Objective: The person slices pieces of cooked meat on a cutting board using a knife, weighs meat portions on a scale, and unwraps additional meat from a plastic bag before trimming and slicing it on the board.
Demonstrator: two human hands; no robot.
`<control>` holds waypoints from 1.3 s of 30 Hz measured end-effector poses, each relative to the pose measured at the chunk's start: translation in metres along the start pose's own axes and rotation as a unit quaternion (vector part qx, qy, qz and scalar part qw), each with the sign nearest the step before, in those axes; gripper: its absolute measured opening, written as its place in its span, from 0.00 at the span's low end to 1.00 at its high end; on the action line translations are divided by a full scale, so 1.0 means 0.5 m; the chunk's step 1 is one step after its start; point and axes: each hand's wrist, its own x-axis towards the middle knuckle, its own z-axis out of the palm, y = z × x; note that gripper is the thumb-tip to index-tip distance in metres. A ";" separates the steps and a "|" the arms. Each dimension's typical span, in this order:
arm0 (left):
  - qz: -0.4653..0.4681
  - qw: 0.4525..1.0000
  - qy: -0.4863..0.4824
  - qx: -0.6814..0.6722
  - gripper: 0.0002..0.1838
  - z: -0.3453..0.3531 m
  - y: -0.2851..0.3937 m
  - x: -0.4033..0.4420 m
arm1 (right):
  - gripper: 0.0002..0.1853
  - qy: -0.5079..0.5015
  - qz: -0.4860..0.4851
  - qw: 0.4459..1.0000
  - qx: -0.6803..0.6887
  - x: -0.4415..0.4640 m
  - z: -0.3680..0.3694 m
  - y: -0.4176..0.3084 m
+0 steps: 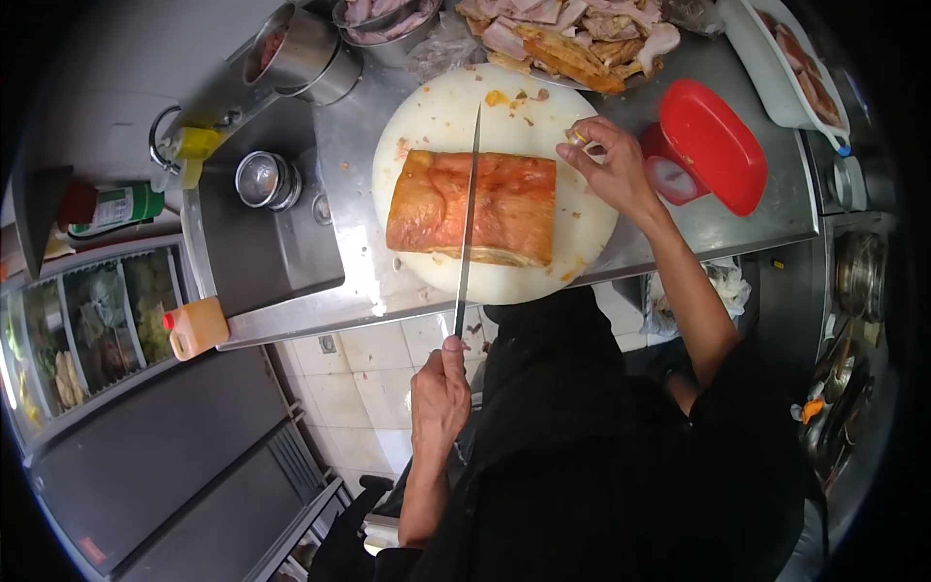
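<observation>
My left hand [441,403] is wrapped round the handle of a long knife [471,194]. The narrow blade points away from me and lies across a slab of roast pork [524,209] with reddish-brown, glossy skin. Under the meat is a round white cutting board [524,281], scattered with small scraps. Over the board's right side, beyond the pork's upper right corner, is my right hand [611,165]. Its thumb and fingers are curled together around a small white-and-yellow thing [579,139], too small to name. That hand does not touch the meat.
Right of the board stands a red scale [713,145] with a tray. Cut meat [582,39] is heaped behind the board. Metal pots [296,48] stand at the back left, beside a sink [262,242] holding metal bowls [264,180]. An orange jug [197,328] is near the counter's left corner.
</observation>
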 end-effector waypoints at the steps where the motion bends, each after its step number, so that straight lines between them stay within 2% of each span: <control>1: 0.001 1.000 -0.001 0.005 0.36 -0.001 0.004 0.004 | 0.16 -0.004 0.001 1.000 0.003 -0.002 0.003 -0.002; 5: -0.010 0.999 -0.024 0.028 0.36 -0.009 0.033 0.006 | 0.15 -0.006 0.005 0.999 0.045 -0.007 0.023 0.008; 8: 0.011 1.000 -0.001 -0.015 0.35 0.004 0.019 0.009 | 0.14 -0.006 0.011 0.997 0.078 -0.005 0.029 0.013; 11: -0.008 0.999 -0.007 -0.039 0.35 0.002 0.014 0.008 | 0.12 -0.005 0.011 0.997 0.081 0.003 0.036 0.026; 17: -0.049 0.997 -0.033 0.039 0.34 -0.024 0.056 0.010 | 0.10 -0.020 -0.008 0.996 0.091 0.022 0.050 0.013; 32: -0.009 0.998 -0.030 0.061 0.31 -0.024 0.068 0.018 | 0.07 -0.019 -0.045 0.995 0.088 0.057 0.063 0.015; 39: -0.030 0.997 -0.029 0.068 0.31 -0.023 0.079 0.016 | 0.07 -0.020 -0.060 0.995 0.083 0.077 0.056 0.005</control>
